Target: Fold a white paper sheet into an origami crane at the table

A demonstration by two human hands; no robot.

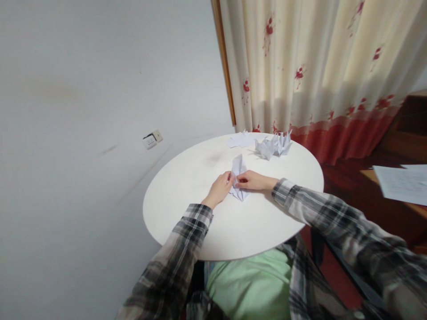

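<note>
A folded piece of white paper [239, 164] lies at the middle of the round white table, its narrow end pointing away from me and its lower part fanned in pleats. My left hand [220, 188] pinches its left edge between thumb and fingers. From the other side, my right hand [256, 180] closes its fingertips on the paper's middle, hiding part of the folds. Beyond my right hand stand several folded paper figures [272, 146] with pointed tips, bunched together.
Flat white paper pieces [241, 140] lie at the far edge of the table [173, 195]. A wall with a socket [150, 141] is at the left, a flowered curtain [313, 66] behind. Written sheets [402, 183] rest on a wooden surface at the right.
</note>
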